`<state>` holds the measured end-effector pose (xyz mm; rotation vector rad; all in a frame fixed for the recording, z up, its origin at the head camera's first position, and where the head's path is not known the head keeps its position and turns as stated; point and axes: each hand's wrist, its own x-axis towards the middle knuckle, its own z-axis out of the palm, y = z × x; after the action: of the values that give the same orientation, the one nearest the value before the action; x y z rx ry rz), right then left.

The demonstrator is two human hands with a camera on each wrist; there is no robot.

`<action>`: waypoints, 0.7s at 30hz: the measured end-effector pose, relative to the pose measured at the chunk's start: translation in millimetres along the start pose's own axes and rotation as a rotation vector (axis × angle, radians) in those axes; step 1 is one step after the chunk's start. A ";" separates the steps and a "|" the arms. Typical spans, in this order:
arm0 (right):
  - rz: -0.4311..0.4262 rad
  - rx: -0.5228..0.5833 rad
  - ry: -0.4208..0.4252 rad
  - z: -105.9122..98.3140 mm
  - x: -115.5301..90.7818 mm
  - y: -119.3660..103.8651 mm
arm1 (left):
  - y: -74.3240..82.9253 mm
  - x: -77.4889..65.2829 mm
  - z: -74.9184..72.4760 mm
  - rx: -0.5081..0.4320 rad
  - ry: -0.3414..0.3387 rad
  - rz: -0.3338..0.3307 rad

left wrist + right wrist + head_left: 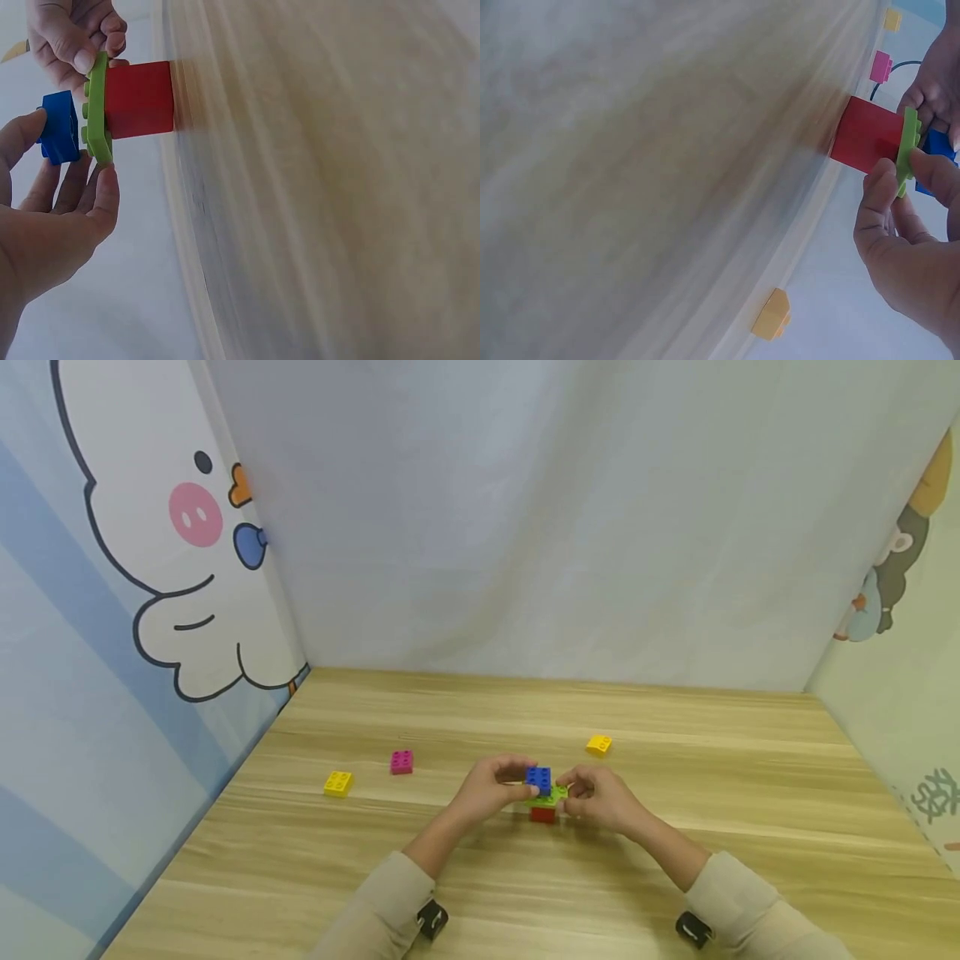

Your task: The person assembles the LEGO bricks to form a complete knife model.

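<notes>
A blue toy brick (537,779) is pinched between the thumb and fingers of my left hand (486,791). It hangs just over a green plate (97,120), and a narrow gap shows between the two in the left wrist view. The green plate lies on top of a red block (139,99), which stands on the table. My right hand (606,799) grips the plate's right end, thumb on the upper face and fingers beneath. Some left fingertips reach the plate's other end.
On the wooden table (480,710), a yellow brick (338,783) and a magenta brick (402,762) lie to the left. Another yellow brick (598,745), with a sloped side, sits behind my right hand. A pale curtain (525,527) hangs along the far edge.
</notes>
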<state>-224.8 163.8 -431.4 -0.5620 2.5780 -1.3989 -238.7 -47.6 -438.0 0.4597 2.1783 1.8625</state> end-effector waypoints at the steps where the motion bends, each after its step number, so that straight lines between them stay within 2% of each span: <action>1: 0.005 0.000 0.000 -0.3 -0.6 -2.4 | 0.4 0.4 0.1 0.001 -0.003 -0.002; 7: 0.006 0.007 -0.006 -1.0 -1.8 -5.5 | 2.1 0.6 1.5 0.001 -0.034 0.022; 21: 0.028 0.013 -0.008 -0.7 1.7 6.9 | -0.5 4.9 4.6 0.077 -0.050 -0.006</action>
<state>-228.3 167.0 -436.7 -0.5266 2.5585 -1.3998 -241.6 -41.5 -439.1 0.5091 2.2219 1.7496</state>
